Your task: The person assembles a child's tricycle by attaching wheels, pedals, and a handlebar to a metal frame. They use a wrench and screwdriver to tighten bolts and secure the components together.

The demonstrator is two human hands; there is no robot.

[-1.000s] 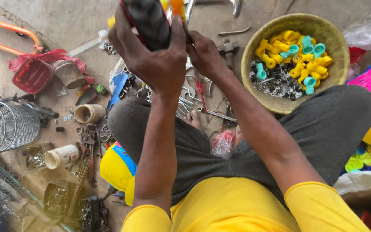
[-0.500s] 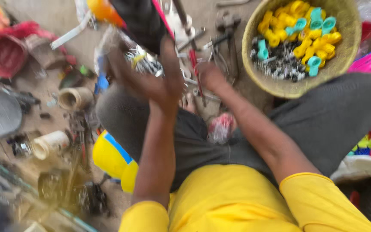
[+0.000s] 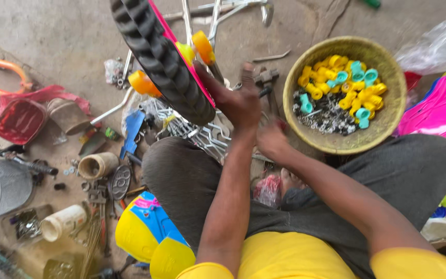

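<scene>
The wheel point(image 3: 163, 62) is slanting from eleven o'clock down to five. The left hand point(image 3: 236, 101) is gripping its pink rim, fingers wrapped, and is nearer. At five o'clock the right hand point(image 3: 270, 140) is sitting lower; its grip cannot be made out.

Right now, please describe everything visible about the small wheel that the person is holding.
The wheel has a black knobby tyre, seemingly rubber, on a pink rim with orange and yellow plastic pieces by the spokes. It is tilted, seen nearly edge-on, above the lap. The left hand touches its pink side; the right hand is below, apart.
</scene>
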